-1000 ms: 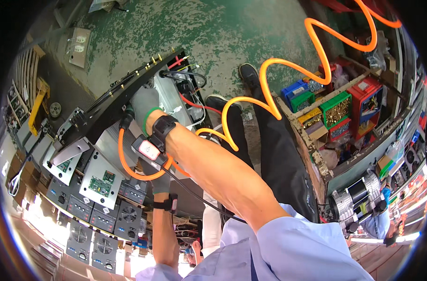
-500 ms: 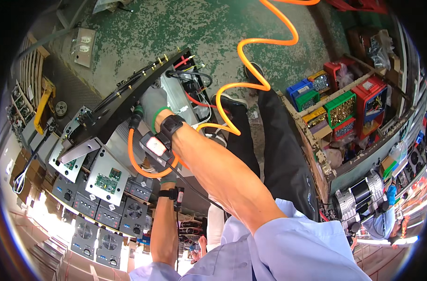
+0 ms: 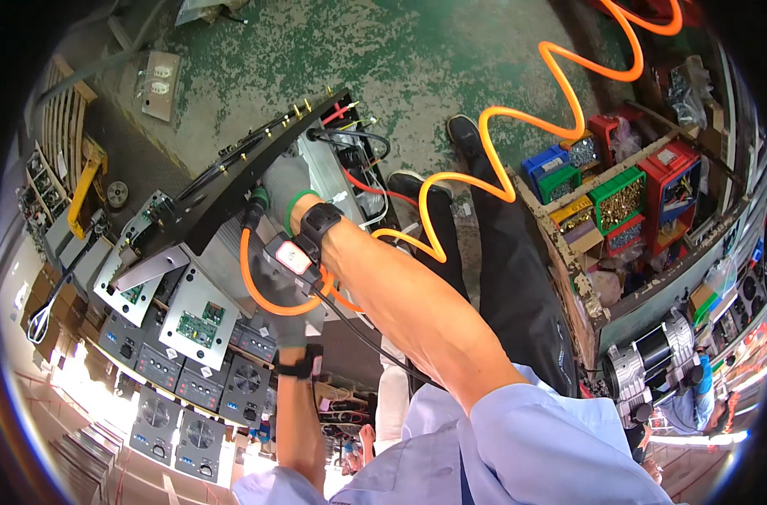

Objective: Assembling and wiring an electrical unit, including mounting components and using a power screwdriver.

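My right hand, in a grey glove with a green cuff, is inside a black-panelled metal unit and closed round an air tool. Only the tool's hose end shows beside the glove; the working end and most fingers are hidden. From it an orange hose loops below my right wrist. My left hand, also gloved in grey, lies low by that loop at the unit's near side. Its fingers look stretched out, partly hidden behind the hose and the wrist device. Red and black cables run from the unit's open side.
Grey panels with green circuit boards and several dark fan units stand at the lower left. At right, a wooden-edged bench holds coloured bins of fasteners. A coiled orange hose crosses over my legs; a motor-like machine sits lower right.
My left hand has moved up toward the unit and shows more behind the hose loop. My right hand stays inside the unit with the tool. The coiled hose has swung right.
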Motion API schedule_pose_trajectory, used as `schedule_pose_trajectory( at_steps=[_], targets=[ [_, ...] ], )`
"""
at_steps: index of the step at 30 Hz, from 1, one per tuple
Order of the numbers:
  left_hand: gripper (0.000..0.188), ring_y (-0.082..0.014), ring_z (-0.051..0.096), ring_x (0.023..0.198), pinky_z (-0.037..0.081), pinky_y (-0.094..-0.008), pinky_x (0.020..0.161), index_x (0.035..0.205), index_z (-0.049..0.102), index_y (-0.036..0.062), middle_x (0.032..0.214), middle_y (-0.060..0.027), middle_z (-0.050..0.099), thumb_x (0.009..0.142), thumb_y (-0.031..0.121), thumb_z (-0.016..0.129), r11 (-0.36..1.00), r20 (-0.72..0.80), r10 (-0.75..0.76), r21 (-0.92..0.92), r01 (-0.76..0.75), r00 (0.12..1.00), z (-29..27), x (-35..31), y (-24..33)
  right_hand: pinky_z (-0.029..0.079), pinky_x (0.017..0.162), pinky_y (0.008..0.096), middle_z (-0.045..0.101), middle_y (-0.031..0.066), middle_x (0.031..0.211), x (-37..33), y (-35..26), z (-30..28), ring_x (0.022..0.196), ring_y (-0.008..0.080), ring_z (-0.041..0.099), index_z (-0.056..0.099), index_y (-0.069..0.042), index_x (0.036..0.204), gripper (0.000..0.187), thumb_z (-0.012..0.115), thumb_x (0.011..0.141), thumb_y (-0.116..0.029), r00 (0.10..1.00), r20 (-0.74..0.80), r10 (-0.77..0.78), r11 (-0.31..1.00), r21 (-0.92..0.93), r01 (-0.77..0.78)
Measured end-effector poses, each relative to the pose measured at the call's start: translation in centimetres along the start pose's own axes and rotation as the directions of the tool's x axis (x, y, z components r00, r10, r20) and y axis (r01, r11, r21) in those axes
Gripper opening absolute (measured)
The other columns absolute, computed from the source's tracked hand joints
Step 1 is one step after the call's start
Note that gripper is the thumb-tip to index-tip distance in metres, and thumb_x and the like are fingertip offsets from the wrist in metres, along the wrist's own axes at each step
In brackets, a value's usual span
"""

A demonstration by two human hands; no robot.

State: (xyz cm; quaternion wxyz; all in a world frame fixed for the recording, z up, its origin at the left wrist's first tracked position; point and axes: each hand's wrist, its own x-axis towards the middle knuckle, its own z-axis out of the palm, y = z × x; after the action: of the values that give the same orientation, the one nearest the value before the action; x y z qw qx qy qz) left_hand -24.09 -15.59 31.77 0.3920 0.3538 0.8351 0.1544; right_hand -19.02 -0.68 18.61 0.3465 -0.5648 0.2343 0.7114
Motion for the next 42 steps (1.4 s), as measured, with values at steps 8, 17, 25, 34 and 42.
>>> schedule_pose_trajectory(
  at_steps=[8,17,25,34,42],
  targets=[
    [0.044,-0.0047,0.045,0.062,0.031,-0.0210,0.052,0.102,0.067,0.0055,0.078,0.0043,0.058,0.092,0.046,0.053,0.978,0.310,-0.182,-0.037,0.204,0.933,-1.5,4.2,16.7,0.052,0.063,0.0356,0.068,0.0110,0.085,-2.1,-1.4,0.0,0.077,0.0246,0.068,0.066,-0.005,0.092,0.014,0.062,0.080,-0.011,0.916,0.223,-0.333,0.930,-0.083,0.358],
    [0.055,-0.0390,0.061,0.092,0.044,-0.0406,0.088,0.106,0.062,-0.0073,0.095,-0.0257,0.065,0.090,0.044,0.051,0.836,0.076,0.113,0.531,-0.136,0.991,0.6,7.1,14.9,0.050,0.067,0.0356,0.068,0.0125,0.091,-3.0,-2.6,0.2,0.080,0.0198,0.066,0.063,0.003,0.103,0.027,0.054,0.090,-0.019,0.975,0.179,-0.130,0.866,-0.458,0.199],
    [0.038,-0.0395,0.060,0.106,0.046,-0.0428,0.090,0.114,0.061,-0.0029,0.113,-0.0238,0.063,0.092,0.026,0.050,0.859,0.211,0.160,0.451,-0.242,0.964,0.7,8.4,15.0,0.049,0.063,0.0353,0.068,0.0148,0.089,-4.3,-3.5,0.2,0.075,0.0203,0.065,0.063,0.009,0.100,0.040,0.059,0.086,-0.030,0.994,0.096,-0.048,0.980,-0.186,0.066],
    [0.041,-0.0392,0.059,0.106,0.045,-0.0429,0.090,0.115,0.059,-0.0030,0.114,-0.0225,0.063,0.093,0.030,0.048,0.879,0.183,0.087,0.449,-0.162,0.979,0.9,7.7,16.3,0.050,0.076,0.0380,0.067,0.0182,0.099,-3.2,-2.9,-0.5,0.088,0.0272,0.066,0.062,0.004,0.105,0.034,0.059,0.085,-0.024,0.821,0.437,-0.367,0.493,-0.658,0.570],
    [0.039,-0.0106,0.049,0.069,0.041,-0.0291,0.062,0.096,0.062,0.0048,0.082,-0.0018,0.056,0.092,0.042,0.052,0.963,0.273,-0.147,0.259,0.075,0.951,0.4,8.9,15.4,0.047,0.059,0.0333,0.065,0.0104,0.078,-0.4,-0.4,-0.4,0.069,0.0183,0.062,0.063,0.003,0.096,0.022,0.060,0.085,-0.016,0.896,0.294,-0.334,0.727,-0.525,0.443]
  ],
)
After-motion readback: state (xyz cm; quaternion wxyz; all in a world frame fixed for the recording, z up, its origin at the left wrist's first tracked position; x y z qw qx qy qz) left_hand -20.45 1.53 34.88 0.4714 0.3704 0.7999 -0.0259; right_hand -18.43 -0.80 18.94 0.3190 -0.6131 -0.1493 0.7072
